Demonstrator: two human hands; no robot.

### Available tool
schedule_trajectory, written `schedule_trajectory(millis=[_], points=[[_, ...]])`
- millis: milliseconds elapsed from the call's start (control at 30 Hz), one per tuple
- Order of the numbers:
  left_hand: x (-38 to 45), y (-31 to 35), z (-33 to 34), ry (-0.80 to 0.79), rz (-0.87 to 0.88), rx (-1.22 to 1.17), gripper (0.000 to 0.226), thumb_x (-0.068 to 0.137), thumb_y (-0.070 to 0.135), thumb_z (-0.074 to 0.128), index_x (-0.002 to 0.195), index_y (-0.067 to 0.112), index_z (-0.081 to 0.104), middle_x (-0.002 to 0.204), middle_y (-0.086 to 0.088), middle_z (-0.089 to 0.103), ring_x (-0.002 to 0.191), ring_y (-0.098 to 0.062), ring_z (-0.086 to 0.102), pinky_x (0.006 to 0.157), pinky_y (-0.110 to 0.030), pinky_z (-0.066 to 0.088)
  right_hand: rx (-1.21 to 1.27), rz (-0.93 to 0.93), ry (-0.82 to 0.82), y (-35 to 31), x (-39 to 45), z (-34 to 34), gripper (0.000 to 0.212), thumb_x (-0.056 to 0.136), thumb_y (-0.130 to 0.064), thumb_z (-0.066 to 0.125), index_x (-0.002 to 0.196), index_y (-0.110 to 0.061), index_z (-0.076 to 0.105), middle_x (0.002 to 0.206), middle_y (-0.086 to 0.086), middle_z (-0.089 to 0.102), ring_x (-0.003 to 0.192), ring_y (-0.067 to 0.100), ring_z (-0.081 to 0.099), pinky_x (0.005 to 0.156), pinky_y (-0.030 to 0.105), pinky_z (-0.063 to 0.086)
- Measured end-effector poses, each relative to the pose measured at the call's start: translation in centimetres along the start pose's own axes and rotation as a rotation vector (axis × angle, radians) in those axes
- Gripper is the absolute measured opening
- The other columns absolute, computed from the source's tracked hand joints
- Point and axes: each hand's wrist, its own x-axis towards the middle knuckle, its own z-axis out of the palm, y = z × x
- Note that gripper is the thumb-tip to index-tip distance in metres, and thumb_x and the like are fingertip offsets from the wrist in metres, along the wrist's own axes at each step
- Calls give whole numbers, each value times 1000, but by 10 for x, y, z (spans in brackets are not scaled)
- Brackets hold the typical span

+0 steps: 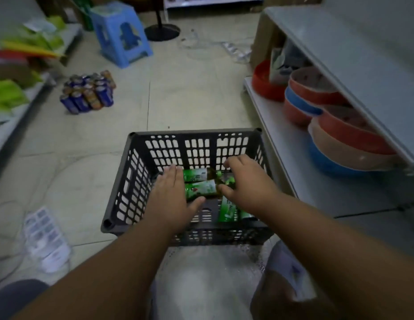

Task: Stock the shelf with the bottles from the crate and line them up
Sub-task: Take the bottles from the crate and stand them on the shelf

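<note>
A black plastic crate [141, 172] with slotted lattice walls is sitting on the pale tiled floor, just left of a white metal shelf [277, 144] holding round plastic basins [340, 144]. Inside the crate, glossy green-labelled bottles [201, 188] are lying on their sides. The left hand [171, 197] is resting flat over the bottle bases near the crate's left wall, fingers spread and straight, gripping nothing. The right hand [245, 179] is curling over the bottle necks near the right wall, fingers half closed around one neck; whether the grip is firm is unclear.
</note>
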Motion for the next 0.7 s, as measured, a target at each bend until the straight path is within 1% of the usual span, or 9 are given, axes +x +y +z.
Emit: schedule_trajectory(millis=[67,200,333,400,433,500,567,600,700], points=[[14,-14,19,8,-87,22,100,88,70,40,155,7,-1,163,-13,-1,150,-24,-4,122,-40,3,-12,-40,-65,2,29,22,48,87,-39,69,128,-22,50,123,1,49,113,20,49,94,37,48],[19,-42,55,-24,-265,27,107,85,77,30,154,3,-5,162,-18,-9,149,-27,-11,121,-40,-3,-29,-87,-205,1,70,71,49,88,-40,67,130,-21,50,125,4,49,116,23,49,92,35,44],[19,-52,74,-25,-307,-27,105,84,79,19,154,5,-7,162,-16,-11,149,-25,-13,121,-40,-4,-23,-75,-355,0,98,113,52,89,-38,68,133,-17,48,131,8,49,118,26,50,89,32,42],[24,-53,74,-50,-376,-69,106,84,80,20,153,5,-9,162,-16,-11,149,-24,-13,121,-41,-2,56,15,-410,0,114,134,53,90,-36,69,134,-15,48,131,11,51,113,28,55,83,30,43],[26,-54,74,-58,-407,-82,106,84,80,21,153,5,-11,162,-16,-12,149,-25,-13,121,-41,-1,125,84,-442,0,121,144,54,90,-35,70,135,-15,47,129,13,53,108,28,58,81,31,46],[29,-56,76,-65,-421,-66,108,83,80,21,152,6,-13,161,-16,-14,148,-25,-14,121,-42,-1,290,252,-516,2,137,168,58,91,-34,69,140,-17,43,119,13,58,98,28,62,75,35,53],[30,-56,79,-54,-408,-41,106,84,79,23,152,7,-14,161,-16,-13,148,-25,-13,121,-41,-1,436,408,-557,5,151,191,61,91,-32,68,144,-23,38,113,12,60,95,28,63,74,37,55],[31,-56,79,-41,-403,-33,105,85,78,25,152,7,-13,162,-16,-12,149,-25,-12,121,-41,-1,499,471,-566,7,158,202,65,92,-30,68,147,-26,34,115,13,60,96,29,63,73,38,56],[37,-60,80,-15,-392,-26,102,87,73,29,153,6,-9,162,-16,-7,149,-26,-7,121,-40,-1,705,639,-593,14,178,230,77,95,-21,63,155,-37,17,128,20,56,88,27,61,53,31,49]])
